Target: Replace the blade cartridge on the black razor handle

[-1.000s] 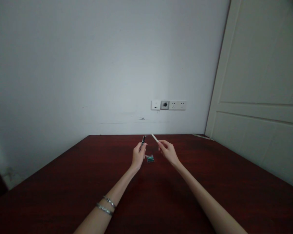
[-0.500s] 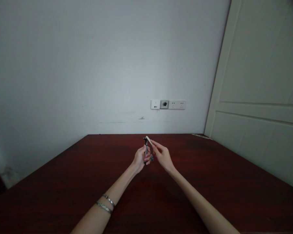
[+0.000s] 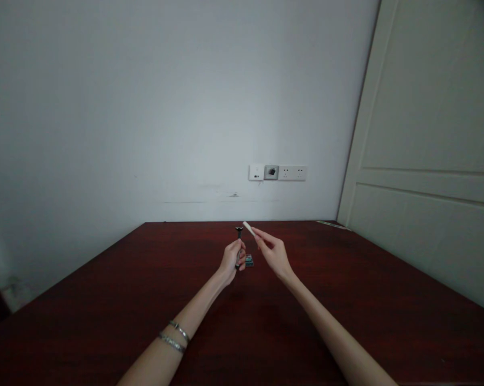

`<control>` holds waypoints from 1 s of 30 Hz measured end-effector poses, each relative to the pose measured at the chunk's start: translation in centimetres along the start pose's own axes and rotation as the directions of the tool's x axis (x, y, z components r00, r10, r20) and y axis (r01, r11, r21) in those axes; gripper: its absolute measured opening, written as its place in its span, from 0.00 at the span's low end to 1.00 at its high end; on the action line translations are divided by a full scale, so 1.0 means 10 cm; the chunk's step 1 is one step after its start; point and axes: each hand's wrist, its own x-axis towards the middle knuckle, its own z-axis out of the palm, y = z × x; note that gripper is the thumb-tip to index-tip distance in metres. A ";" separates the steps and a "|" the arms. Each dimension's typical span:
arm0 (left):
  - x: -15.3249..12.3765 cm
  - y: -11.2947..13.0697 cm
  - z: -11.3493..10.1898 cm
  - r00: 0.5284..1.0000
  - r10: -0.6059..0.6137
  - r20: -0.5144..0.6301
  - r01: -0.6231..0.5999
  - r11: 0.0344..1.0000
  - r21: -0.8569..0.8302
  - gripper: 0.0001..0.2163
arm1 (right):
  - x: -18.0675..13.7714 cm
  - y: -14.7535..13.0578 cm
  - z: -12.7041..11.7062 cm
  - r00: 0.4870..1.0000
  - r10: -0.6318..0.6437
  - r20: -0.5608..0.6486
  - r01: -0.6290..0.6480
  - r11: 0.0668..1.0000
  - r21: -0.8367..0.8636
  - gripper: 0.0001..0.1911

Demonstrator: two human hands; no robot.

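My left hand [image 3: 230, 258] is closed around the handle of a dark razor [image 3: 239, 234], held upright with its T-shaped head at the top. To its right, my right hand [image 3: 274, 257] pinches a slim white stick [image 3: 248, 228] between thumb and fingers. The stick tilts up to the left and ends close to the razor's head, with a small gap between them. What kind of tool it is I cannot make out. Behind the left fingers lies a small blue-green flat item [image 3: 249, 260] on the table, partly hidden.
The dark red-brown table [image 3: 145, 279] reaches back to a pale wall [image 3: 185, 107]. Sockets and switches [image 3: 292, 172] sit low on that wall. A light panelled door [image 3: 430, 161] stands at the right. A thin strip [image 3: 333, 225] lies at the back right corner.
My right hand has moved slightly right with the white stick, away from the razor. The razor has shifted a little left and turned so its head shows wider. More of the blue-green item shows.
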 end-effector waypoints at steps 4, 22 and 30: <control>0.02 -0.02 -0.05 0.997 0.034 -0.069 -0.029 0.996 0.079 0.17 | 0.11 0.10 -0.12 0.995 -0.102 -0.006 0.101 0.985 -0.139 0.18; 0.01 -0.07 -0.05 0.998 0.015 -0.065 -0.001 0.980 0.197 0.19 | 0.24 0.31 -0.11 0.967 -0.096 0.238 0.173 0.928 -0.331 0.15; 0.00 -0.08 -0.04 0.998 0.011 -0.055 0.001 0.976 0.218 0.18 | 0.23 0.32 -0.10 0.972 -0.105 0.210 0.138 0.979 -0.150 0.15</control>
